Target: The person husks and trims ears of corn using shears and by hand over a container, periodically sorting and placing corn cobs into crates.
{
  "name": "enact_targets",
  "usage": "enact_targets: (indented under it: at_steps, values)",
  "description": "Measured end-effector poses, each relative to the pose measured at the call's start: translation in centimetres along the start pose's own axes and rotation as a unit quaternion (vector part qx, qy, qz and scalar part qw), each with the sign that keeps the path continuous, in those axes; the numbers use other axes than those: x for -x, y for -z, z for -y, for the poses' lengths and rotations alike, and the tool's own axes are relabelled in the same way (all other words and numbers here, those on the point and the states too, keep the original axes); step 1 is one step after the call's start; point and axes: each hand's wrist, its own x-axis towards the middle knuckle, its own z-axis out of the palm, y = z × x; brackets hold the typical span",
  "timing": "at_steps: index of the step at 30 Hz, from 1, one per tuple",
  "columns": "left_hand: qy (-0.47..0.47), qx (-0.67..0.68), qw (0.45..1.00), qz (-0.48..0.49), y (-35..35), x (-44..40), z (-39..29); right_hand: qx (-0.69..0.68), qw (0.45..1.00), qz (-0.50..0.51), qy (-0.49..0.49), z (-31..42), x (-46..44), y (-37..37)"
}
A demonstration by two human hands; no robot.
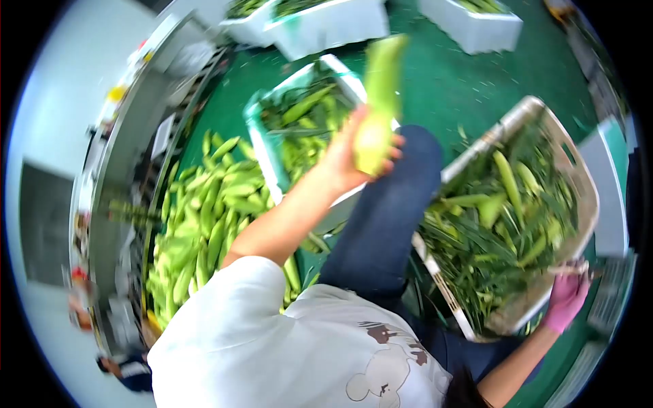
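My left hand (343, 153) is bare and raised in front of my knee, closed round the lower end of a corn ear (384, 75) in its green husk. The ear stands nearly upright, pale at the base and blurred by motion. My right hand (568, 300), in a pink glove, is at the near right corner of a cream crate (588, 190). Its fingers are closed on a small thing I cannot make out. Inside that crate lie loose green leaves (462, 272) and several green ears (509, 180).
Left of me lies a big pile of green ears (218, 211). A white foam box (272, 163) with a green liner holds ears and leaves. More white boxes (326, 30) stand at the back. Metal shelving (129, 163) runs along the left, with another person (129, 372) beyond.
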Motion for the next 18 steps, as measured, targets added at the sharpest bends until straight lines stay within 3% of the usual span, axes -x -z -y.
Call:
enact_targets:
  at_steps: [1, 2, 3, 4, 7, 9, 10, 11, 12, 13, 14, 16, 17, 18]
  values:
    - [-0.057, 0.066, 0.99, -0.114, 3.7, 3.8, -3.0, 0.057, 0.988, -0.147, 0.005, -1.2, 0.2, -3.2]
    - [-0.117, 0.085, 0.97, -0.197, 9.5, 7.5, -5.5, 0.086, 0.98, -0.181, -0.017, -2.7, 0.0, -5.4]
    - [-0.102, 0.122, 0.952, -0.263, 16.1, 12.3, -8.2, 0.121, 0.981, -0.137, -0.058, -3.5, -0.4, -5.0]
    - [-0.158, 0.113, 0.906, -0.375, 23.1, 17.6, -10.1, 0.156, 0.978, -0.094, -0.097, -4.5, -0.7, -4.3]
    - [-0.274, 0.152, 0.695, -0.647, 36.2, 35.3, -13.4, 0.136, 0.973, -0.05, -0.178, -8.2, -0.4, -4.2]
    - [-0.401, 0.228, 0.575, -0.676, 44.3, 47.2, -14.9, 0.148, 0.967, -0.069, -0.195, -9.3, -0.7, -2.8]
    - [-0.495, 0.164, 0.513, -0.682, 43.6, 49.7, -15.4, 0.156, 0.964, -0.08, -0.2, -9.7, -1.1, -2.2]
    - [-0.525, 0.145, 0.457, -0.703, 44.5, 49.2, -15.2, 0.175, 0.956, -0.121, -0.202, -9.7, -1.2, -1.5]
    - [-0.551, 0.123, 0.4, -0.722, 40.8, 46.3, -14.8, 0.179, 0.956, -0.113, -0.205, -9.7, -1.4, -1.6]
    - [-0.551, 0.09, 0.486, -0.672, 46.0, 47.3, -15.1, 0.181, 0.955, -0.105, -0.208, -9.7, -1.5, -1.7]
    - [-0.486, -0.034, 0.579, -0.654, 52.9, 46.3, -16.1, 0.182, 0.956, -0.098, -0.21, -9.9, -1.5, -2.0]
    - [-0.493, -0.137, 0.66, -0.55, 37.5, 27.4, -13.4, 0.179, 0.954, -0.121, -0.206, -10.6, -1.5, -2.1]
    - [-0.38, -0.252, 0.707, -0.542, 33.1, 21.2, -12.3, 0.179, 0.954, -0.132, -0.202, -10.8, -1.5, -2.1]
    - [-0.257, -0.546, 0.666, -0.438, 33.3, 16.7, -10.3, 0.18, 0.956, -0.142, -0.183, -11.1, -1.3, -2.3]
